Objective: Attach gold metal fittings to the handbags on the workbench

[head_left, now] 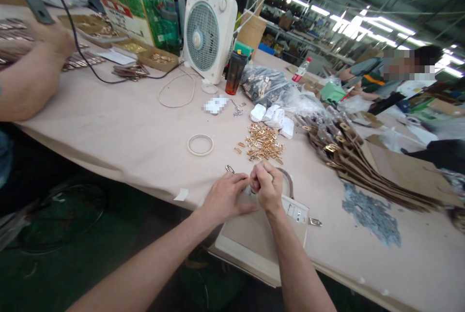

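Note:
My left hand [225, 196] and my right hand [268, 187] meet fingertip to fingertip over a beige handbag [254, 239] that hangs half off the table's near edge. Both pinch something small and metallic between them, too small to name. The bag's brown strap [288, 181] curves out behind my right hand, and a metal clasp [315, 222] sticks out at the bag's right side. A pile of small gold buckles [263, 143] lies just beyond my hands.
On the table [119, 123] lie a tape ring [200, 145], white wrapped packets [273, 114], a stack of brown straps with gold fittings [348, 154], grey peeled scraps [370, 212], a white fan [208, 28], a dark bottle [234, 72]. Another person's arm [31, 72] rests at left; a second person sits far right.

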`<state>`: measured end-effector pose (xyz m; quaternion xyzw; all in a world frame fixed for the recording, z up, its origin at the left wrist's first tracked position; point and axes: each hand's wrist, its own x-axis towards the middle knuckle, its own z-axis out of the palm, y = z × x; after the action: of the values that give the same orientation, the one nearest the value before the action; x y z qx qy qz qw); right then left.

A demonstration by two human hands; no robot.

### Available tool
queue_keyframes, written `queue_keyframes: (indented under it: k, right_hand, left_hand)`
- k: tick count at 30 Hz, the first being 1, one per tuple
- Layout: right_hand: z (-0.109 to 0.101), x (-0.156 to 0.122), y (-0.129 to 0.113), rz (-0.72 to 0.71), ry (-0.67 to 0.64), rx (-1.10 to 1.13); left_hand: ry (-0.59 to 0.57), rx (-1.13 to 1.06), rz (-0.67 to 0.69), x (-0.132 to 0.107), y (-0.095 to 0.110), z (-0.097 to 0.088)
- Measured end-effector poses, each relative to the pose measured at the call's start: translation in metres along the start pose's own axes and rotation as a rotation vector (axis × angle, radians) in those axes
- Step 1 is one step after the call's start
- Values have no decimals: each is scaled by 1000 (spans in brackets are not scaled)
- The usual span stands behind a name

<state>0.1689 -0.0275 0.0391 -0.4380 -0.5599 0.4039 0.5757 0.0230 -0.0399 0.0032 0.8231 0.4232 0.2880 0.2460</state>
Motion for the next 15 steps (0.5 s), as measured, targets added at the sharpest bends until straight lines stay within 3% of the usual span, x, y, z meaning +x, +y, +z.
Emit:
queue_keyframes:
  k: [4, 9, 12, 15]
  right_hand:
    - [2, -1, -7, -32, 43, 78]
    - [-2, -9, 4, 86, 22, 1]
    - [-37, -10, 9, 159, 133, 165]
    - [-100, -26, -5, 164, 504, 205]
  left_hand:
    - [8, 19, 23, 2, 1, -1]
    - [24, 66, 104, 4, -4, 8]
    - [54, 149, 143, 12, -27, 23]
    - [-21, 150, 341, 18, -49, 37]
